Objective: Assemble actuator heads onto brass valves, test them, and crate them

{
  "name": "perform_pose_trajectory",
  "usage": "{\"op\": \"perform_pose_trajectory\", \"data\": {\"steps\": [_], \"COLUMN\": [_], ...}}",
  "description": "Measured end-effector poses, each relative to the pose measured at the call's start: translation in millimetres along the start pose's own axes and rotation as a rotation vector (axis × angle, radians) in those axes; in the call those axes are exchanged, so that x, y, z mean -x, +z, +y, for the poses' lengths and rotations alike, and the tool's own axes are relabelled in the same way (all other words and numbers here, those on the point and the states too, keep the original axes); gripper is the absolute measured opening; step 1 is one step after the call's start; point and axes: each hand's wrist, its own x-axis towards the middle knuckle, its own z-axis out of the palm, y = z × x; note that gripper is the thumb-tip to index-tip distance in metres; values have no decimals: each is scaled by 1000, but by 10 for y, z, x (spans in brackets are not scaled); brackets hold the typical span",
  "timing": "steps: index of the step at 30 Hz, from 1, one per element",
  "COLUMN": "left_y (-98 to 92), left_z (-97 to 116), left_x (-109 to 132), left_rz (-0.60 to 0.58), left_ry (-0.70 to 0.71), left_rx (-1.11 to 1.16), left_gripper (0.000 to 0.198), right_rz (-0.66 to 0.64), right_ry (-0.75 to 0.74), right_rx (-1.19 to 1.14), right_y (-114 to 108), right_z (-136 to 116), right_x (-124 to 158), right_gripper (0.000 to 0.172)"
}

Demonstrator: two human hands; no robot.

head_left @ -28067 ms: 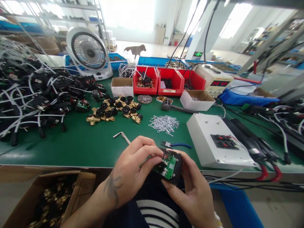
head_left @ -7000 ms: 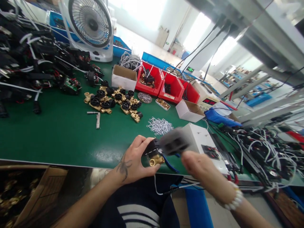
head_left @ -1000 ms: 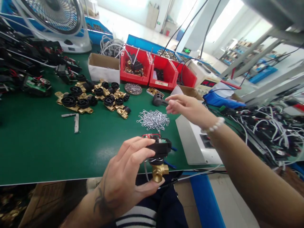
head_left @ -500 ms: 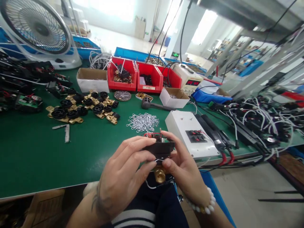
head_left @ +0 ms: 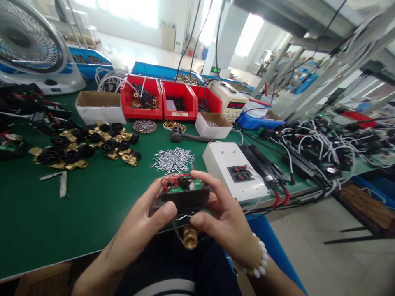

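Observation:
Both hands hold a black plastic housing [head_left: 187, 200] just over the table's front edge. A green circuit board [head_left: 176, 189] with red wires shows on its upper side, and a brass fitting [head_left: 190, 237] juts from below. My left hand [head_left: 154, 213] grips the left end, thumb across the near face. On the right end are the fingers of my right hand [head_left: 220, 209], its thumb beside a bent silver wire clip [head_left: 184, 216] under the housing. Past the hands lies a pile of silver wire clips [head_left: 173, 160].
Brass fittings with black knobs [head_left: 70, 152] lie at left on the green table [head_left: 101, 205]. A white box with terminals [head_left: 236, 170] stands right of my hands. Behind are red bins [head_left: 142, 105], a small carton [head_left: 212, 125], a power supply [head_left: 230, 100] and a fan [head_left: 31, 45].
The housing has tipped so its circuit board shows more. My left hand has shifted from the near wire clip to the housing's left end. The whole view has swung slightly right.

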Motion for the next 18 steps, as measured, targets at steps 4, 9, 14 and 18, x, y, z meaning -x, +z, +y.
{"op": "perform_pose_trajectory", "data": {"steps": [4, 9, 14, 18], "left_y": [30, 48, 61, 71], "left_z": [28, 2, 3, 28], "left_x": [-52, 24, 72, 71], "left_rz": [32, 16, -23, -27], "left_ry": [-161, 39, 137, 178], "left_rx": [20, -140, -231, -202], "left_gripper": [53, 54, 61, 59], "right_rz": [66, 184, 100, 164], "right_ry": [-30, 126, 180, 132], "right_rx": [641, 835, 751, 731], "right_y": [-610, -1523, -1706, -1646], "right_z": [-214, -42, 245, 309], "right_x": [-352, -926, -1058, -982], "right_gripper": [29, 34, 32, 16]}}
